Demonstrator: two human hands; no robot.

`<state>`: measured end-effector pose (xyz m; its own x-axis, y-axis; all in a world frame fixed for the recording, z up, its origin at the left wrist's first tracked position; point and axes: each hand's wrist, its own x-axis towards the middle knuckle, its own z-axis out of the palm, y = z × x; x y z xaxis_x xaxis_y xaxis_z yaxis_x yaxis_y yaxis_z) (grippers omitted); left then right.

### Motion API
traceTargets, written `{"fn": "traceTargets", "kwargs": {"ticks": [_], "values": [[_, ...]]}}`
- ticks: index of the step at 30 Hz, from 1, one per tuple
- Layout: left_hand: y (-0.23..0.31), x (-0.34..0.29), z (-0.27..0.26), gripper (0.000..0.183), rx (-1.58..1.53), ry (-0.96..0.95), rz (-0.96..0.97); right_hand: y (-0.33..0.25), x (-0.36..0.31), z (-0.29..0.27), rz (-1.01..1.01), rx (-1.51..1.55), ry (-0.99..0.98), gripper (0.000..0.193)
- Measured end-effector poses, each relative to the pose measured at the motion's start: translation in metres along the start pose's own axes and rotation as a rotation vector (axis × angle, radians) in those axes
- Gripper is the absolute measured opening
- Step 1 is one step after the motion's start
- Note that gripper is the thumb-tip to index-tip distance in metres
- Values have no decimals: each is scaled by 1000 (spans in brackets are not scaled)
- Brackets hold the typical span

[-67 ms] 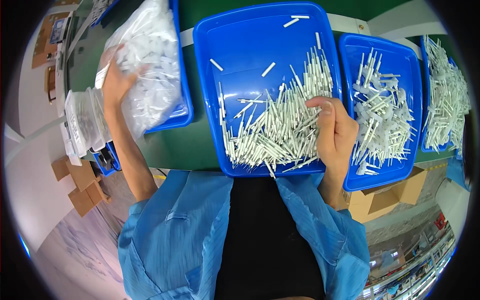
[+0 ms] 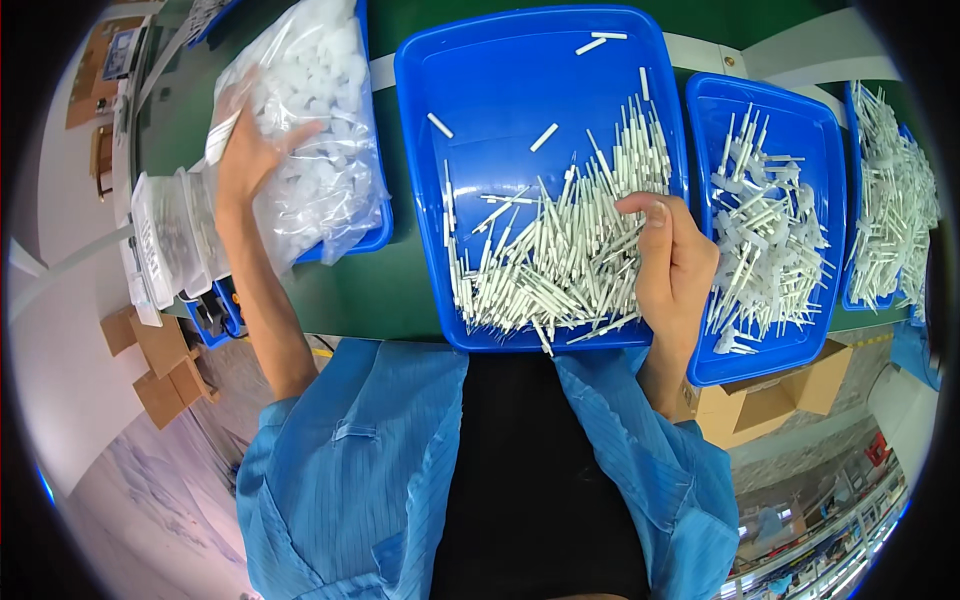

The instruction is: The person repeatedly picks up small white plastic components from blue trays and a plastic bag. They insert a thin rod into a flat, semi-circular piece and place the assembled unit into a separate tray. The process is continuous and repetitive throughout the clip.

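Note:
My left hand [image 2: 250,150] lies against a clear plastic bag [image 2: 325,110] filled with small white pieces. Its thumb is spread away from the fingers across the bag, and the fingertips blur. The bag rests over a blue tray [image 2: 378,236]. My right hand [image 2: 678,255] is curled closed above the right side of a large blue tray [image 2: 500,100], with thumb and index finger together. What sits inside that hand, if anything, is hidden. Many thin white sticks [image 2: 560,270] with narrow tips are heaped in the near and right parts of the large tray, beside the right hand.
Right of the large tray stands a smaller blue tray [image 2: 765,345] of white sticks with translucent pieces. Another pile of sticks [image 2: 885,190] lies farther right. Clear plastic containers [image 2: 175,235] stand at the left table edge. A cardboard box [image 2: 765,405] is below the table at right.
My left hand and the bag have shifted slightly to the right, and the bag's lower part spreads out more. The right hand keeps its closed pose. The whole view has moved a little.

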<state>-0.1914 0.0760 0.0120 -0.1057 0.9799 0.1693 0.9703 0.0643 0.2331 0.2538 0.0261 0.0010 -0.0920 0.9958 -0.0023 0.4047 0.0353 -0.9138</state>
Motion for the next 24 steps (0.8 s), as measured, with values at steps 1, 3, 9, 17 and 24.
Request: {"fn": "traceTargets", "kwargs": {"ticks": [1,3,9,17,24], "values": [[5,-3,4,98,0,46,14,1,1,3,-38,-18,9,20],[0,-6,7,97,-37,72,12,-4,1,6,-45,-68,-16,21],[-7,-15,10,76,-154,55,-72,-5,2,11,9,-52,27,24],[-19,-24,12,36,-722,114,144,-12,11,25,16,25,31,24],[35,-29,-10,28,-1228,140,-343,-13,12,35,-25,-1,-33,22]]}}
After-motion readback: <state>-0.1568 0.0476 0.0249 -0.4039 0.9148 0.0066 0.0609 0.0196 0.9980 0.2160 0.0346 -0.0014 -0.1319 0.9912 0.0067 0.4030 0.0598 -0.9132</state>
